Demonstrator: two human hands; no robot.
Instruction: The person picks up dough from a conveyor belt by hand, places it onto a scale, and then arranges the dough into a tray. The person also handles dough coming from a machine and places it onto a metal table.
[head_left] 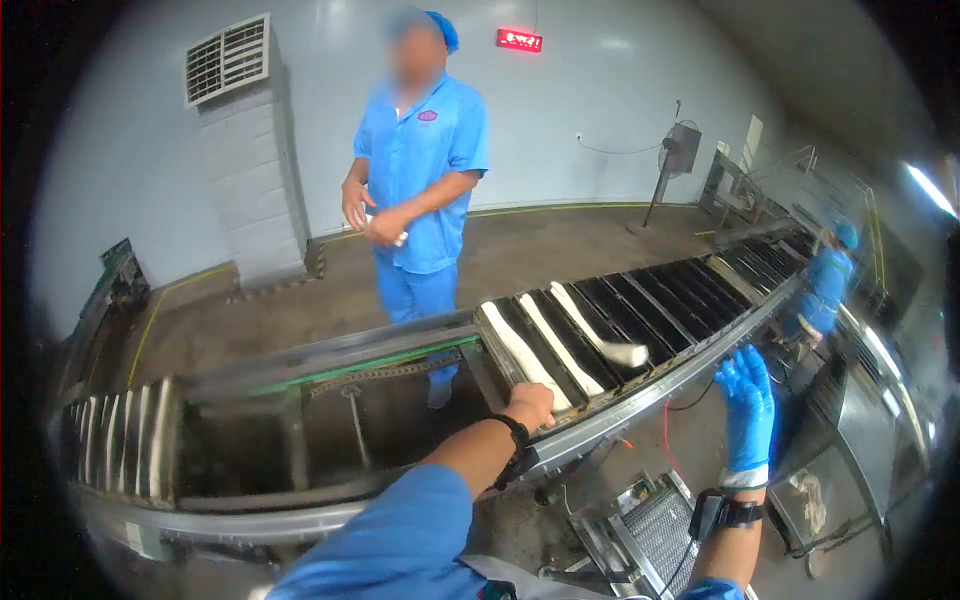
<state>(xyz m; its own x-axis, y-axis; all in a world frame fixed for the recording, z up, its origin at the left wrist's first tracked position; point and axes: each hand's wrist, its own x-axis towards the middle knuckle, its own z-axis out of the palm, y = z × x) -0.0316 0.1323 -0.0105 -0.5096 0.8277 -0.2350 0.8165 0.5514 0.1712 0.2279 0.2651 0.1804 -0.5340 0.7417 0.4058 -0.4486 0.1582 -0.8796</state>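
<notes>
My left hand (530,404), bare with a black band at the wrist, is closed at the near end of a long pale dough strip (512,343) in a dark tray slot; its fingertips are partly hidden. Beside it to the right lie a second dough strip (560,345) and a third strip (590,325), whose near end bends sideways across the slots. My right hand (748,410), in a blue glove, is raised to the right of the conveyor, fingers apart and holding nothing that I can see.
The slotted conveyor (660,305) runs from lower left to upper right, with an open framed section (350,430) and more pale strips (120,435) at left. A co-worker (425,170) stands across it, another person (828,280) at far right. A metal step (660,530) is below.
</notes>
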